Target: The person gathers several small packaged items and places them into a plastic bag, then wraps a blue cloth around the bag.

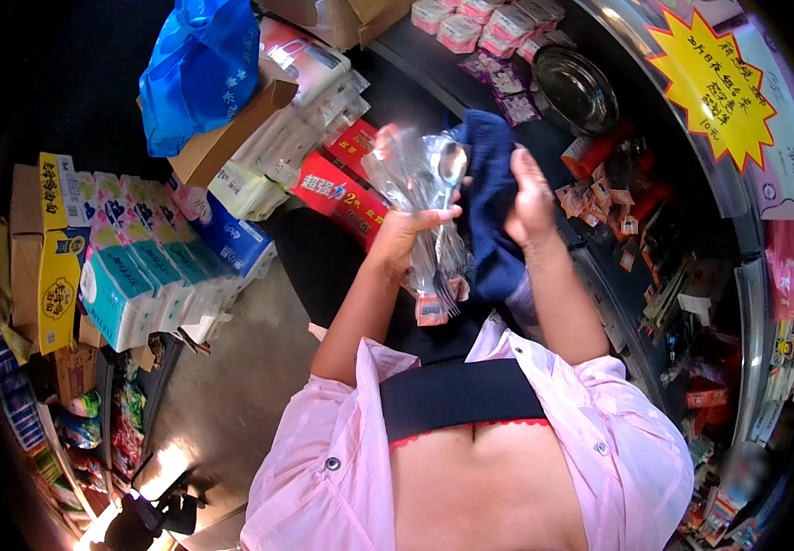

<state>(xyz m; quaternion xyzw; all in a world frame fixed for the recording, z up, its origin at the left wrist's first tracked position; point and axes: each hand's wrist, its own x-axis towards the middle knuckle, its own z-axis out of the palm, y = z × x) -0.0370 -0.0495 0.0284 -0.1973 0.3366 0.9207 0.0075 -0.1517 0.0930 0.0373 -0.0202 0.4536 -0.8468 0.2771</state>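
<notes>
My left hand (411,231) grips a bundle of metal cutlery in clear plastic sleeves. A spoon (452,164) points up from the bundle, and a fork (444,293) has its tines downward. Small orange-and-white labels show at the lower end. Just right of the bundle hangs a dark blue cloth (490,200), close against the left fingertips. My right hand (533,200) is raised along the cloth's right side, slightly blurred, fingers pointing up. Whether its fingers grip the cloth is hard to tell.
On the left are stacked tissue packs (121,289), a yellow carton (60,255) and a blue bag (201,76) on a cardboard box (232,127). Red boxes (328,189) lie beyond my left hand. A dark shelf on the right bears a metal basin (574,89) and small orange-and-white packets (600,196).
</notes>
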